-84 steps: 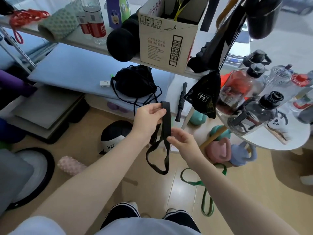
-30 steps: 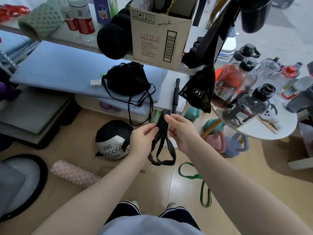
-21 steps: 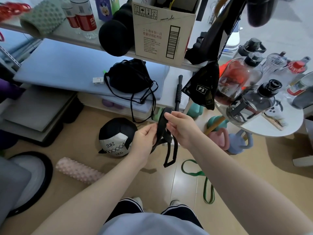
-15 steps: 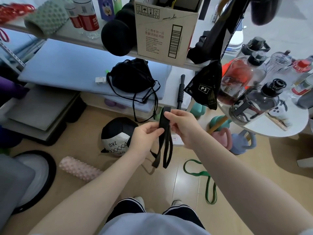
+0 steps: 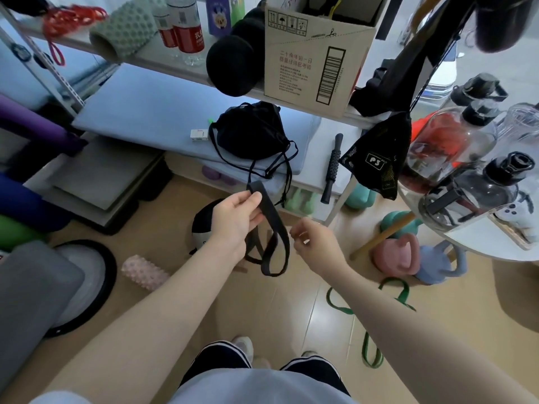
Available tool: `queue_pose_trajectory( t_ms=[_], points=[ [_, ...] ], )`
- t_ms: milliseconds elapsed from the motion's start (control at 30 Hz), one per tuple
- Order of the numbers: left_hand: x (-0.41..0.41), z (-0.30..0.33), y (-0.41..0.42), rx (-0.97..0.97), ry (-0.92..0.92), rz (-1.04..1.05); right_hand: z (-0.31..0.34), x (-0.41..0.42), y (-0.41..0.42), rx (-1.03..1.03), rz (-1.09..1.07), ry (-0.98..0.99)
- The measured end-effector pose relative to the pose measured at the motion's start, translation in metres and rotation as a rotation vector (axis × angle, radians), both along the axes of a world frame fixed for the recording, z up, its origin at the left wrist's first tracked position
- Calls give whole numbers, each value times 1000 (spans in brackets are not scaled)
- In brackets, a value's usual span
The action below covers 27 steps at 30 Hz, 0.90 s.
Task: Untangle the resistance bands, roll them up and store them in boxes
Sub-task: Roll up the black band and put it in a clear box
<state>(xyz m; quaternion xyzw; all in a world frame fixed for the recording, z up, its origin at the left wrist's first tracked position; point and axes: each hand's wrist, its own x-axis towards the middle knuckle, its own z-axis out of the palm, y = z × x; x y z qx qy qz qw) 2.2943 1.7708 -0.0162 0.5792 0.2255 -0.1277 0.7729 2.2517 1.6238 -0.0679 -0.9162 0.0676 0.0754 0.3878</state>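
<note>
A black resistance band [image 5: 274,225] hangs in folded loops in front of me. My left hand [image 5: 236,220] pinches its top fold between thumb and fingers. My right hand [image 5: 313,242] is just right of the hanging loops, fingers loosely curled and blurred, holding nothing that I can see. A green resistance band [image 5: 370,319] lies on the wooden floor, partly behind my right forearm. An open cardboard box [image 5: 318,51] stands on the upper shelf with dark and yellow items inside. Red bands [image 5: 70,18] lie at the shelf's far left.
A black drawstring bag [image 5: 250,132] and massage stick [image 5: 331,167] lie on the lower shelf. A mesh bag [image 5: 379,158] hangs right of it. Bottles crowd a round white table [image 5: 472,243]. Kettlebells [image 5: 402,252], a medicine ball [image 5: 201,231] and a pink roller [image 5: 144,272] sit on the floor.
My right hand has let go of the band's top fold and dropped to the right of the loops. My left hand has moved up to pinch the top fold alone.
</note>
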Motion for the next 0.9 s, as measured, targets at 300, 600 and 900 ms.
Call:
queue_pose_trajectory(
  t_ms=[300,600,900],
  points=[
    [4,6,25,-119,19,231,-6,-3,27,383,59,136],
    [-5,2,44,-206,94,355,-10,11,33,-45,-88,124],
    [-3,9,46,-323,163,396,-6,6,24,337,-22,229]
  ],
)
